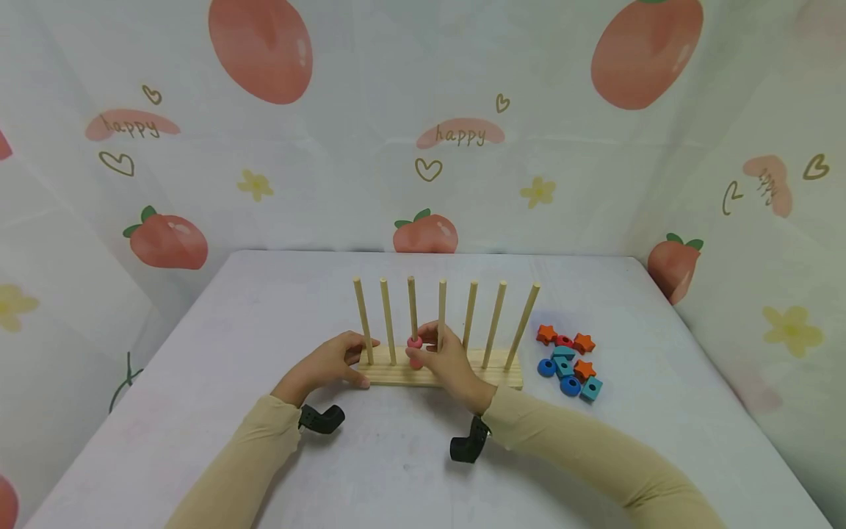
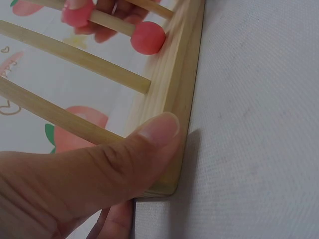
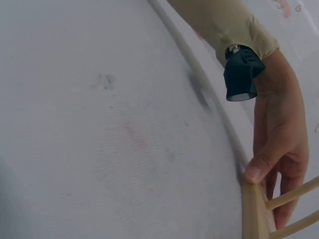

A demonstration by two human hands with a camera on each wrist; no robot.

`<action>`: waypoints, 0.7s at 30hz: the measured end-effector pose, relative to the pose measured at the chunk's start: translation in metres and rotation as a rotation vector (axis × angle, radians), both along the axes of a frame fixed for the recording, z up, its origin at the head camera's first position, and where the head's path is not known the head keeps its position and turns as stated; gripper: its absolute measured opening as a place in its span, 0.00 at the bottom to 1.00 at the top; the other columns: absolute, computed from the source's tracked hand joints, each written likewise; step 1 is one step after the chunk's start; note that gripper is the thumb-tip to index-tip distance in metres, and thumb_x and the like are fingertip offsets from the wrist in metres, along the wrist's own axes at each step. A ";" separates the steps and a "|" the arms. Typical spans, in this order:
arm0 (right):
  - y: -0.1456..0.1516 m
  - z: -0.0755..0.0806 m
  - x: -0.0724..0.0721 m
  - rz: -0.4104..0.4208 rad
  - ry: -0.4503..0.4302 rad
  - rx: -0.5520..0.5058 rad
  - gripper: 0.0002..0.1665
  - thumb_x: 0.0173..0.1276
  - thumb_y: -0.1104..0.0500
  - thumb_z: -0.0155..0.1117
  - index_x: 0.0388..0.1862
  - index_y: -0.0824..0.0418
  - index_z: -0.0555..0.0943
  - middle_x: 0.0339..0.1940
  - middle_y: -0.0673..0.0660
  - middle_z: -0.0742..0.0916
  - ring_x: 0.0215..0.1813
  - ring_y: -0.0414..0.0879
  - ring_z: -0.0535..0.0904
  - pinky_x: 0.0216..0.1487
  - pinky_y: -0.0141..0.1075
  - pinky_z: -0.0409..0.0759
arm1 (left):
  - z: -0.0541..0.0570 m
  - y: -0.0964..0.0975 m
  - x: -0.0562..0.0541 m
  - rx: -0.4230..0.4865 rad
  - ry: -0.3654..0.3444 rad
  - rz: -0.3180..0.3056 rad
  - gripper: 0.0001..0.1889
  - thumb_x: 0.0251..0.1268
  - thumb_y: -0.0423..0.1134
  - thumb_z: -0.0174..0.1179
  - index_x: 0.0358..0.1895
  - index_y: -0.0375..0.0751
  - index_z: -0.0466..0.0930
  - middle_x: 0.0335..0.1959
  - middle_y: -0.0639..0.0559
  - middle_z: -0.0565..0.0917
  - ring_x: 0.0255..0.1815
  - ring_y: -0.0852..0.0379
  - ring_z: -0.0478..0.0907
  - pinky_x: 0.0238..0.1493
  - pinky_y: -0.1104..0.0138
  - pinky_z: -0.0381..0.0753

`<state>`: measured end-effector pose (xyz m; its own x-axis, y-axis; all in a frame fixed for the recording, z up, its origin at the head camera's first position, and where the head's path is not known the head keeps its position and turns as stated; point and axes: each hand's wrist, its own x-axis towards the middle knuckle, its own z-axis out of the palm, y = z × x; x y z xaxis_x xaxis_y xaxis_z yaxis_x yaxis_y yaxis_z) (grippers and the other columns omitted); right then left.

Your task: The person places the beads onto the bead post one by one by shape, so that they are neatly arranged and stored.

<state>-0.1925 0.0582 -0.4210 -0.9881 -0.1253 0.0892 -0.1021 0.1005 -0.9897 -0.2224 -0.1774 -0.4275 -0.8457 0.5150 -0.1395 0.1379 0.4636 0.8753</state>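
Observation:
A wooden peg stand [image 1: 396, 378] holds a row of several upright pegs. My left hand [image 1: 328, 360] grips its left end, thumb on the front edge, as the left wrist view also shows. On the third peg from the left, a round pink bead [image 2: 148, 38] sits down at the base. Higher on that same peg, my right hand [image 1: 456, 367] pinches a second pink bead [image 2: 78, 14], with the peg passing through it. The right wrist view shows only the left hand [image 3: 281, 134] at the end of the stand.
Loose beads lie right of the stand: orange stars [image 1: 584, 343], a red bead [image 1: 564, 341], blue round beads [image 1: 570, 386] and teal blocks [image 1: 591, 389]. A white cloth covers the table [image 1: 264, 308]. Black wrist cameras [image 1: 469, 444] hang below both sleeves.

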 end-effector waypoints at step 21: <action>0.001 -0.019 0.001 0.041 -0.062 -0.013 0.15 0.59 0.72 0.67 0.43 0.71 0.74 0.39 0.62 0.83 0.37 0.41 0.77 0.40 0.25 0.77 | 0.001 0.000 0.002 -0.015 0.030 0.000 0.34 0.42 0.23 0.74 0.59 0.24 0.72 0.62 0.31 0.67 0.70 0.36 0.64 0.65 0.58 0.74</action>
